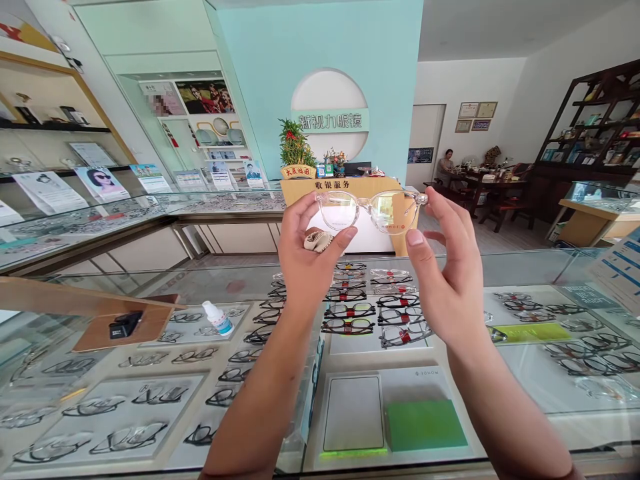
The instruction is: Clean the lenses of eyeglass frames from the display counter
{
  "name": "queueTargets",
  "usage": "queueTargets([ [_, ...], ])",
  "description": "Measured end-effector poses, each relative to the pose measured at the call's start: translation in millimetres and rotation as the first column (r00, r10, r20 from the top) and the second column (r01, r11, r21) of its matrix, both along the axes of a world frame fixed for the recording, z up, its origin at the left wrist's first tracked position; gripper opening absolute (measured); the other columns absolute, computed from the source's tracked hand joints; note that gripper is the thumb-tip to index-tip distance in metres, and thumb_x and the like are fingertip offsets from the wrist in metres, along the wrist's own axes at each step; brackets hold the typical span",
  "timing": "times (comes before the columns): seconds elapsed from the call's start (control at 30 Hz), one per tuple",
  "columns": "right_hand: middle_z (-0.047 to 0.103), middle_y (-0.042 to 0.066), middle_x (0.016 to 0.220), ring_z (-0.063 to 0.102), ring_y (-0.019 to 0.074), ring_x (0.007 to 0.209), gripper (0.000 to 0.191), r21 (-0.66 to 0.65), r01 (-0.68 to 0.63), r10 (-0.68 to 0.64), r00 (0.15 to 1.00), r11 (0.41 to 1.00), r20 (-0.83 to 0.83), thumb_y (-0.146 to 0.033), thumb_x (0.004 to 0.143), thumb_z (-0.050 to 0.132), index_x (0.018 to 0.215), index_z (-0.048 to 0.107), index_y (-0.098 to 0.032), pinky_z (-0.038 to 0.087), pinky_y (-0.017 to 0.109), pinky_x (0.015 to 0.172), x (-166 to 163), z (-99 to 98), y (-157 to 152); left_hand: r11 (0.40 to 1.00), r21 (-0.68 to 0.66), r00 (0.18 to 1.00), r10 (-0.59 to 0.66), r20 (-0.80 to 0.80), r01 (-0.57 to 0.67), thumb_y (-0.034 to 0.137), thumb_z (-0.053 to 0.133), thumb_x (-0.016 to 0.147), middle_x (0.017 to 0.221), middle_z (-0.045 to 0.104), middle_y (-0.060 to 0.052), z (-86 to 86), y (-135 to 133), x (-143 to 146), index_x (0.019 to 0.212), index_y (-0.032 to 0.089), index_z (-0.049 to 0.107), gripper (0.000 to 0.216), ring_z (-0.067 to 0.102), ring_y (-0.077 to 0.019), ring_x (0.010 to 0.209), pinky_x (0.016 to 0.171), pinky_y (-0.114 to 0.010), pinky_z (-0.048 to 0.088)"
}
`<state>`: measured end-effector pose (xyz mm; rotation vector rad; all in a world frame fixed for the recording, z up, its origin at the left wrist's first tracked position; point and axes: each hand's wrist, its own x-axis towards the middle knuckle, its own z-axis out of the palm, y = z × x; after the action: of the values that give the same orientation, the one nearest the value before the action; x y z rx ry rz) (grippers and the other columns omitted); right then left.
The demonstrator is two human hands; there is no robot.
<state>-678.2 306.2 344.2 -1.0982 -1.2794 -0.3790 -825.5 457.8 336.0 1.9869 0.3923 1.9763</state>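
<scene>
Clear-framed eyeglasses [364,202] are held up at chest height between my two hands, the lenses facing me. My left hand [313,247] grips the left side of the frame and also has a crumpled beige cloth [319,241] tucked in its fingers. At the other end, my right hand [447,260] pinches the right hinge corner between fingers and thumb. Small lettering shows on the right lens. Beneath both hands lies a glass display counter [250,463] with rows of eyeglass frames [349,310] inside.
A white spray bottle [218,319] stands on the counter at the left, near a wooden board [125,327] with a small black object. Under the glass sits a green box [425,425]. Ahead is a wooden cashier desk [300,193]; a person [447,162] sits far right.
</scene>
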Motion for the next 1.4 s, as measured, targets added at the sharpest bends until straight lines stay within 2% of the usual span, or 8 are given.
queueTargets([
  [0.33,0.059,0.008,0.161,0.057,0.0326,0.148,0.051,0.005,0.011,-0.011,1.000,1.000,-0.016,-0.042,0.109,0.060,0.160,0.058,-0.042,0.059,0.060,0.110,0,1.5,-1,0.999,0.006,0.999,0.035,0.007,-0.035,0.048,0.089,0.091,0.146,0.071,-0.010,-2.2,3,2,0.147,0.031,0.059,0.067,0.069,-0.0311,0.139,0.092,-0.037,0.064],
  [0.47,0.068,0.010,0.155,0.063,0.0338,0.142,0.050,-0.021,-0.027,0.025,0.997,0.999,-0.074,-0.045,0.110,0.059,0.159,0.060,-0.037,0.061,0.062,0.106,8,-1.1,7,0.987,0.065,0.988,0.140,0.062,-0.144,0.054,0.090,0.089,0.152,0.067,-0.012,-2.9,-5,4,0.151,0.030,0.057,0.074,0.067,-0.0313,0.138,0.081,-0.034,0.063],
  [0.57,0.071,0.012,0.151,0.068,0.0338,0.137,0.048,-0.016,-0.060,0.058,0.990,0.998,-0.127,-0.047,0.110,0.059,0.156,0.063,-0.034,0.062,0.062,0.105,14,-3.4,12,0.977,0.082,0.980,0.191,0.056,-0.196,0.058,0.090,0.088,0.153,0.065,-0.013,-3.6,-12,5,0.151,0.029,0.057,0.077,0.067,-0.0320,0.136,0.080,-0.035,0.063],
  [0.77,0.075,0.011,0.146,0.072,0.0309,0.129,0.044,0.015,-0.043,0.045,0.988,0.999,-0.145,-0.047,0.109,0.061,0.150,0.067,-0.033,0.061,0.058,0.108,15,-0.7,10,0.978,0.092,0.981,0.182,0.066,-0.188,0.054,0.091,0.088,0.151,0.066,-0.012,-4.1,-18,7,0.150,0.028,0.057,0.075,0.066,-0.0311,0.137,0.082,-0.034,0.061],
  [1.0,0.078,0.009,0.135,0.074,0.0281,0.124,0.034,0.080,-0.039,0.050,0.989,0.996,-0.141,-0.046,0.109,0.061,0.138,0.072,-0.031,0.060,0.053,0.107,15,5.0,7,0.992,0.009,0.992,0.127,-0.013,-0.127,0.047,0.091,0.088,0.138,0.072,-0.008,-1.3,-21,6,0.141,0.030,0.062,0.063,0.068,-0.0280,0.133,0.090,-0.036,0.063],
  [1.1,0.079,0.007,0.132,0.074,0.0269,0.123,0.030,0.096,-0.027,0.041,0.989,0.995,-0.140,-0.046,0.110,0.059,0.132,0.073,-0.031,0.061,0.050,0.105,16,6.4,8,0.988,0.041,0.989,0.150,0.000,-0.149,0.052,0.089,0.090,0.142,0.071,-0.009,-1.9,-20,6,0.145,0.030,0.061,0.066,0.069,-0.0283,0.131,0.086,-0.035,0.063],
  [1.23,0.080,0.006,0.122,0.076,0.0253,0.116,0.029,0.120,-0.011,0.030,0.987,0.993,-0.160,-0.045,0.113,0.054,0.124,0.076,-0.030,0.061,0.048,0.104,17,7.9,8,0.977,0.118,0.984,0.174,0.041,-0.177,0.061,0.087,0.090,0.154,0.064,-0.013,-3.8,-20,7,0.154,0.029,0.055,0.078,0.074,-0.0258,0.117,0.074,-0.032,0.062],
  [1.4,0.080,0.007,0.124,0.076,0.0255,0.115,0.029,0.158,-0.044,0.074,0.980,0.986,-0.186,-0.046,0.113,0.055,0.123,0.076,-0.028,0.061,0.049,0.104,17,8.1,8,0.972,0.138,0.981,0.184,0.060,-0.190,0.060,0.087,0.090,0.155,0.065,-0.014,-4.7,-24,9,0.153,0.028,0.055,0.077,0.072,-0.0271,0.122,0.070,-0.029,0.061],
])
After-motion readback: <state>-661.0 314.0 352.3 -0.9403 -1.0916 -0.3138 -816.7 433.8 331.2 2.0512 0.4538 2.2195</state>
